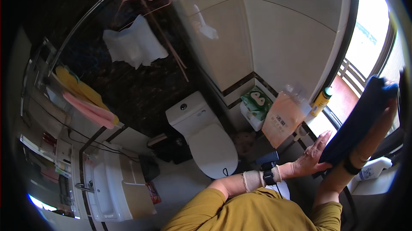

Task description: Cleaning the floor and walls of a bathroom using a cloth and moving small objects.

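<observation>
A folded dark blue cloth (352, 123) stretches slantwise in front of the window at the right. My right hand (391, 102) grips its upper end, with the fingers partly hidden by the cloth and the dark rim of the picture. At the lower end, my left hand (310, 159) has the cloth between its thumb and fingers, one finger pointing up along the edge. Both wrists carry dark bands. A peach-coloured plastic pouch (282, 119) hangs or stands just beyond my left hand, and a yellow bottle with a green cap (321, 101) is on the window sill.
A white toilet (212, 149) with its lid down stands ahead. Beside it are a green tissue pack (256, 102) and a dark bin (149, 167). A washbasin (103, 190) is at the left. A white jug (374, 168) stands near my right forearm.
</observation>
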A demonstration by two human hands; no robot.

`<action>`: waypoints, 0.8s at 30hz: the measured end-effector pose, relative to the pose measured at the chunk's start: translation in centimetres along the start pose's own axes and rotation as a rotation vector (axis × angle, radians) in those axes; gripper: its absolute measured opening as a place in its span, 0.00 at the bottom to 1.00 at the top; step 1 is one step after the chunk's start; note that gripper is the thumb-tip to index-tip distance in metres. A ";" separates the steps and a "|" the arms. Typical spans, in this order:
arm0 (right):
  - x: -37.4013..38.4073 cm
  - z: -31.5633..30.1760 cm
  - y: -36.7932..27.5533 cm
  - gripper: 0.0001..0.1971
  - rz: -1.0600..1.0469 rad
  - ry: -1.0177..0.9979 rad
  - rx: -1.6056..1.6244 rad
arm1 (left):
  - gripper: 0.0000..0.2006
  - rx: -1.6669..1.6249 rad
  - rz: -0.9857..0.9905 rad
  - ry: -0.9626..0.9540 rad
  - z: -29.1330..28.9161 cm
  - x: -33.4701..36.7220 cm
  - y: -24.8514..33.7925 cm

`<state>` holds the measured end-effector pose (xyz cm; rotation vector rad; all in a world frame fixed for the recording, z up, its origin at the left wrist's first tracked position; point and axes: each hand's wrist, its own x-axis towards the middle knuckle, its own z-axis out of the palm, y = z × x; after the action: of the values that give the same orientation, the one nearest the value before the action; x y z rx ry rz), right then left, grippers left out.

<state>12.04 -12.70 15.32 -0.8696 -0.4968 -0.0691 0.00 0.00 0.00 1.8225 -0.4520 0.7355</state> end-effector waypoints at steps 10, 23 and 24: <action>-14.0 2.4 13.0 0.12 0.175 0.180 -0.237 | 0.20 -0.330 -0.546 0.131 -10.5 -13.9 0.8; -28.5 3.8 21.9 0.31 0.511 -0.604 -0.735 | 0.23 -0.324 -0.977 0.168 -11.8 -20.8 -2.4; -28.6 3.2 22.1 0.31 0.532 -0.598 -0.734 | 0.24 -0.169 -0.913 0.118 -11.3 -20.9 -2.3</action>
<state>-8.83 0.05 -11.49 -1.7378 -0.7979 0.5427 -17.02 10.54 -13.01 1.5789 0.3865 0.1539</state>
